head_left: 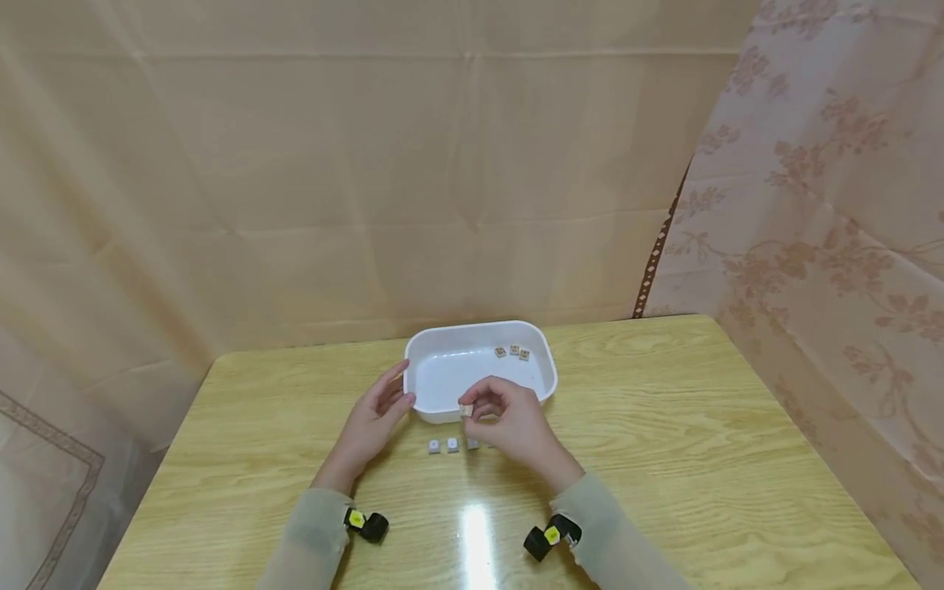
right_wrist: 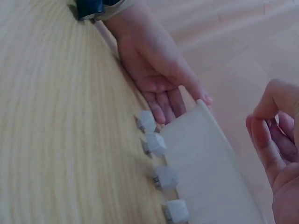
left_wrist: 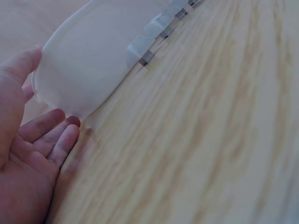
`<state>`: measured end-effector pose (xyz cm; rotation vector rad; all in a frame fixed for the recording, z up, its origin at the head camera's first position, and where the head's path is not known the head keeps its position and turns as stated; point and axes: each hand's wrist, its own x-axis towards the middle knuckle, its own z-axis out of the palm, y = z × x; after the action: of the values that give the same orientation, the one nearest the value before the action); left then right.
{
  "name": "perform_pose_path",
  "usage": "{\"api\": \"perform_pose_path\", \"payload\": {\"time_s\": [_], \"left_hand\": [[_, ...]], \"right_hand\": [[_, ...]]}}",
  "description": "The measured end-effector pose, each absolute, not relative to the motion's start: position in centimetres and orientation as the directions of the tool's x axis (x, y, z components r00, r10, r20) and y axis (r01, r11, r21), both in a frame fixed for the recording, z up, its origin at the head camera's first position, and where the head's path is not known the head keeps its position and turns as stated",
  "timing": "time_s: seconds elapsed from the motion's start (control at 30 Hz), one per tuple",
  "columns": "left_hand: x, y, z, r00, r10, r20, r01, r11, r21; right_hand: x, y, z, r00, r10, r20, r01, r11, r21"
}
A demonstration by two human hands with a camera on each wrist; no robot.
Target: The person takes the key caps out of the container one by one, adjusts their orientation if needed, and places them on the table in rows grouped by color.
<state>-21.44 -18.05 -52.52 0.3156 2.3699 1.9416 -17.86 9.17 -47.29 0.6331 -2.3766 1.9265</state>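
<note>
Your right hand point(head_left: 512, 422) pinches a little block point(head_left: 466, 410) — probably light, stiff, best held by its sides; your left hand point(head_left: 374, 419), fingers loose, touches the tray point(head_left: 451, 373) beside it.

In the head view, the right hand point(head_left: 516, 418) hides the rim of the tray point(head_left: 448, 373) at about five o'clock; its fingers cover part of the held block point(head_left: 466, 410), while the third block point(head_left: 473, 443) in the near row is partly hidden and the fourth block point(head_left: 492, 446) shows only a sliver; marks on the inside blocks point(head_left: 514, 350) are too small to read; the left sleeve point(head_left: 306, 537) is cut off at seven o'clock, the right sleeve point(head_left: 615, 537) at five; the left wrist view crops the left hand point(left_wrist: 28, 158) at eight o'clock and blurs the row; the right wrist view crops the right hand at three and hides its pinched block.
</note>
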Motion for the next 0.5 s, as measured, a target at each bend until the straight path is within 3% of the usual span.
{"api": "perform_pose_path", "payload": {"time_s": [0.23,0.5], "left_hand": [[-21.3,-18.2,-52.2,-0.977,0.197,0.077,0.115,0.189,0.975],[-21.5,-18.1,-52.5,-0.974,0.205,0.095,0.133,0.181,0.974]], "right_hand": [[-17.3,9.3,-48.1,-0.897,-0.361,0.256,-0.313,0.108,-0.943],[-16.3,9.0,-48.5,-0.884,-0.415,0.216,-0.341,0.255,-0.905]]}}
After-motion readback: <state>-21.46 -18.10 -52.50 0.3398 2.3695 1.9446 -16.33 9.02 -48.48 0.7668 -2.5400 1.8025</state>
